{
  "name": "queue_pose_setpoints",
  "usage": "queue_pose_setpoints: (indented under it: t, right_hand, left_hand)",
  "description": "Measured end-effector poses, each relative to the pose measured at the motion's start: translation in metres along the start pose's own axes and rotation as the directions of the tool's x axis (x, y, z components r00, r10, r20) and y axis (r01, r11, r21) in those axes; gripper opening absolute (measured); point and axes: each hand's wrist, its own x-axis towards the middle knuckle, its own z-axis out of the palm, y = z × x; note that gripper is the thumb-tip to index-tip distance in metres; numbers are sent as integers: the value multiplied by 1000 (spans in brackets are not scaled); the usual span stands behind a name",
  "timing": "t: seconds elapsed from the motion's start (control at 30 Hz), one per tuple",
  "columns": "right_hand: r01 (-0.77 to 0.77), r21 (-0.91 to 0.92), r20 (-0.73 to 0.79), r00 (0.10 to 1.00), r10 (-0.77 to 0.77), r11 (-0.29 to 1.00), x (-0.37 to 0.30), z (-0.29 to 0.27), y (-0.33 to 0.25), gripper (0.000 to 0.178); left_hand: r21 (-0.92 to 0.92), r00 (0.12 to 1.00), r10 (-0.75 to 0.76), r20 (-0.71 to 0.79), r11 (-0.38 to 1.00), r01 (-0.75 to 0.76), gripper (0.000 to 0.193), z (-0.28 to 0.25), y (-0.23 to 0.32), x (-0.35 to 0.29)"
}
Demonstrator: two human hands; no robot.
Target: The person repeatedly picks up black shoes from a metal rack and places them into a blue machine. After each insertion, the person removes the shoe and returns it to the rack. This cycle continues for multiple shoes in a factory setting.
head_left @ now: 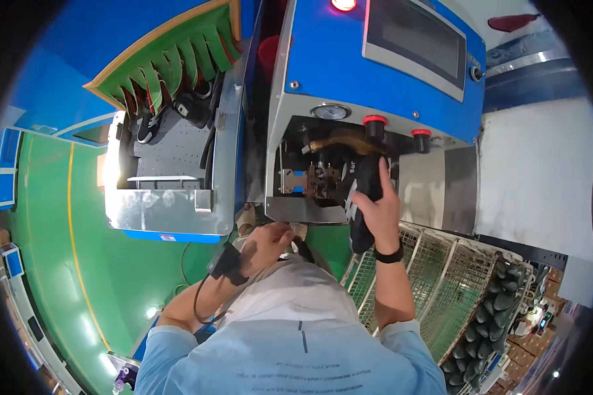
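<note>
My right hand [384, 212] is wrapped around a black shoe [362, 230] with a pale grey patch. Its index finger stretches along the shoe and the thumb lies across the near side. The shoe is held upright at the right side of the machine's open bay, beside a metal clamp mechanism [319, 181]. Whether the shoe touches that mechanism I cannot tell. Lower left, in front of my body, my left hand [269, 245] is loosely closed with fingers curled, and no object shows in it. A dark device with a cable [225, 263] is strapped at the left wrist.
The blue machine [323, 49] carries a screen [415, 43], a gauge [331, 112] and two red-ringed black knobs. To the left, a metal-topped unit [168, 201] holds shoes behind green strip curtains [178, 69]. A wire rack [435, 283] with several dark shoe-shaped pieces stands at the lower right.
</note>
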Motion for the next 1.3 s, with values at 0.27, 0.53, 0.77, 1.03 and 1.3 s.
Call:
queue_pose_setpoints:
  t: [0.27,0.53,0.77,1.03,1.3]
  right_hand:
    - [-47,-644,119,980,161,764,21,48,-24,104]
    - [91,-629,-58,985,-164,772,19,79,16,97]
    - [172,-507,-229,918,-324,845,-25,72,24,98]
    - [-22,258,-58,998,38,966,-113,52,109,95]
    - [-399,907,360,901,240,137,-120,6,65,67]
  left_hand:
    - [-11,999,-40,19,999,40,41,-9,-15,6]
    - [30,997,79,19,996,-79,41,-22,-18,8]
    - [115,997,78,4,990,-78,35,-17,-8,2]
    - [148,978,204,34,967,-207,31,16,11,-4]
    - [-598,997,72,40,801,-34,38,47,34,-15]
